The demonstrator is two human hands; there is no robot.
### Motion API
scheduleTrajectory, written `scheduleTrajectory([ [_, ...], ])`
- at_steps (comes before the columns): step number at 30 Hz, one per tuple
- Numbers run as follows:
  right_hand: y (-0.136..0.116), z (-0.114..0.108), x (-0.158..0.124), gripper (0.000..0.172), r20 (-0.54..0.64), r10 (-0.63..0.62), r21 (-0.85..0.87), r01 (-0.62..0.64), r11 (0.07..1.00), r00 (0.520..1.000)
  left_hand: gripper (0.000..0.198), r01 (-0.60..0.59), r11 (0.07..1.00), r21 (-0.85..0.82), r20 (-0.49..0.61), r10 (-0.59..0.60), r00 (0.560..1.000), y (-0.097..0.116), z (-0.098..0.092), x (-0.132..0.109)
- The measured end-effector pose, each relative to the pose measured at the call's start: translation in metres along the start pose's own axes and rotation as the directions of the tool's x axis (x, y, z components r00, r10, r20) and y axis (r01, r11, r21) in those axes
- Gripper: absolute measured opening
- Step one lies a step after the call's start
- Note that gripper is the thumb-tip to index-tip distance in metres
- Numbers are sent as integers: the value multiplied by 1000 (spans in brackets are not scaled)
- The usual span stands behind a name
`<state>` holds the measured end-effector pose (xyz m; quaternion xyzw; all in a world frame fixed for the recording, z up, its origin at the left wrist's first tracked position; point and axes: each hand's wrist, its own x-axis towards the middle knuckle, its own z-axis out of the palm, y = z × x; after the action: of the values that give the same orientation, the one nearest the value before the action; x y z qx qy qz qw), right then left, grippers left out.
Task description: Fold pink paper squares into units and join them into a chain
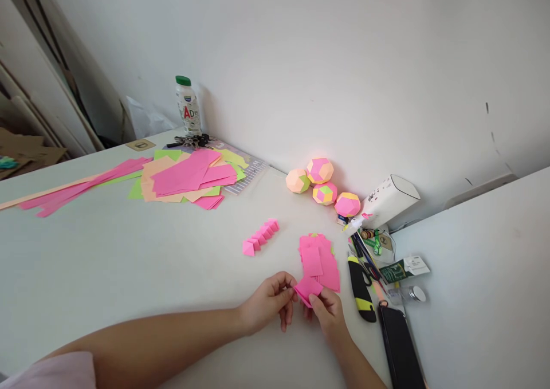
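On the white table, the pink stack is set right of the folded row. By its near edge, the pink sheet — partly bent — is gripped at right by the right hand, its corner pinched by the left hand (lightly, it seems). Edges should prob. be matched b4 any crease is pressed evenly.

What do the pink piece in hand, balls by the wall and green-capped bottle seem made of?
Pink piece: matte paper, thin and creased. Balls: probably matte paper or card, given flat, angular facets. Bottle: likely smooth plastic, given its opaque white body.
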<state>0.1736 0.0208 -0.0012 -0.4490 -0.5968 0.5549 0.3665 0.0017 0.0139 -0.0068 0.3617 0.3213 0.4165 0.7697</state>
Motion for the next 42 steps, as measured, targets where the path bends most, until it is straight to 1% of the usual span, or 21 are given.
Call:
scheduleTrajectory([
  [3,5,2,0,26,0,-6,-37,6,999,1000,33,4,1000,-25,-11,-5,1000,7,2,-2],
  [7,3,3,0,20,-12,-74,-153,71,986,997,33,20,997,78,27,-23,999,11,4,-6],
  [11,-3,4,0,22,11,-132,-194,132,972,991,33,54,983,174,30,-60,998,11,4,-8],
  [15,-4,4,0,23,4,-116,-211,114,971,993,27,44,969,242,60,-60,996,10,3,-9],
  [20,-7,7,0,24,-15,-184,-283,173,944,983,31,51,963,264,49,-66,997,9,3,-9],
  [22,-9,9,0,21,-7,-191,-299,180,937,982,30,45,962,270,40,-58,998,7,3,-8],
  [26,-7,8,-2,15,9,-176,-286,172,943,984,23,37,963,267,35,-48,998,4,2,-6],
  [31,2,3,-3,20,-20,-143,-202,136,970,990,20,55,964,261,28,-65,998,2,0,-6],
  [35,1,2,-3,23,-26,-156,-175,149,973,987,21,38,954,298,82,-65,994,5,1,-6],
  [38,-1,2,-3,22,-11,-145,-171,141,975,989,26,20,956,293,118,-57,991,7,3,-7],
  [40,-3,3,-4,20,-4,-137,-180,134,975,991,29,29,963,266,96,-56,994,9,4,-7],
  [42,-5,4,-3,19,18,-160,-207,160,965,987,31,49,970,240,46,-62,997,10,5,-8],
])
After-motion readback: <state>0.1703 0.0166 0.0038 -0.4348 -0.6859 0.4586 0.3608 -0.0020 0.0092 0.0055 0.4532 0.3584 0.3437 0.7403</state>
